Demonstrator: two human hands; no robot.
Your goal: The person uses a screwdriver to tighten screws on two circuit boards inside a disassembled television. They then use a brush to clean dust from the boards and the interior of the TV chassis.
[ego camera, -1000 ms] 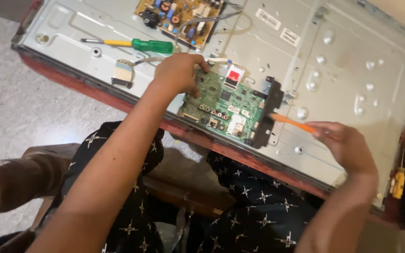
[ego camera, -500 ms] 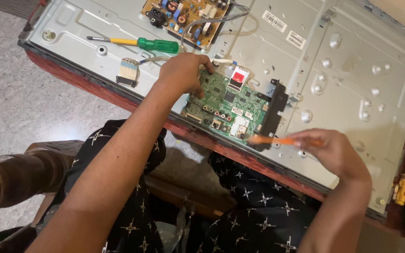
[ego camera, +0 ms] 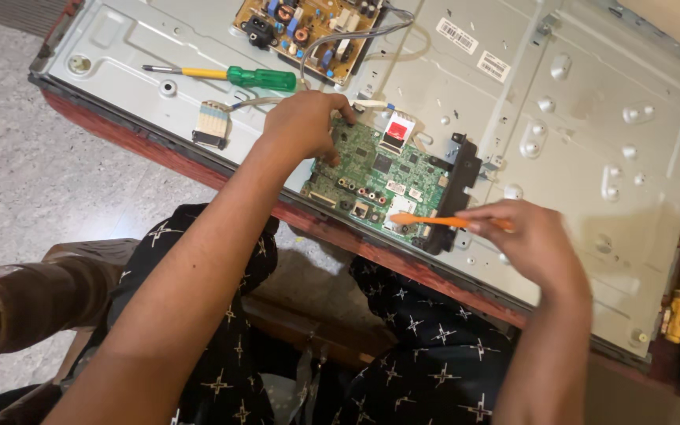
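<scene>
- Your left hand (ego camera: 302, 126) and right hand (ego camera: 530, 241) are both bare: no gloves, rings or watch show.
- Both your forearms are uncovered as far up as the view reaches; no sleeve edge shows on either one.
- You wear a black garment over your lap, printed all over with small pale four-pointed star shapes.
- The fabric lies in loose folds, and the stars are scattered unevenly across it.
</scene>
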